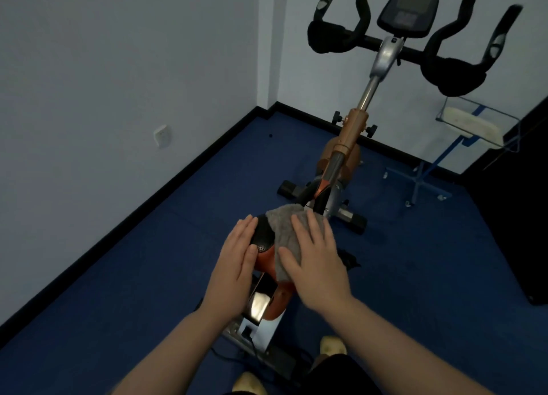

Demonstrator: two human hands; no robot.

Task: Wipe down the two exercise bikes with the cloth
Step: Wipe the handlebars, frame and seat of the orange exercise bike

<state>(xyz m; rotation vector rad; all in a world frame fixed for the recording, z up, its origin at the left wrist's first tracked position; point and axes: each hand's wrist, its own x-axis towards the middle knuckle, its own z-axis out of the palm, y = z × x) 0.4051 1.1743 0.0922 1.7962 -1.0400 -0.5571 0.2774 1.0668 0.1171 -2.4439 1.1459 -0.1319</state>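
One exercise bike (341,163) shows in this view, standing on the blue floor (148,261) near the corner of the room; the second bike named in the task is out of sight. Judging from that, the job looks to be at the seat stage of this bike, with the handlebars (450,68), the console (407,8), the frame and the whole other bike likely left to do.

One grey cloth (286,240) lies over the right side of the black and orange saddle (262,243), near the camera. The right hand (317,258) presses flat on the cloth, fingers straight and spread, not curled round it. The left hand (237,264) rests flat against the saddle's left side, fingers straight, holding nothing.

Two light shoes (333,345) show at the near edge. One clear stand (471,121) sits far right.
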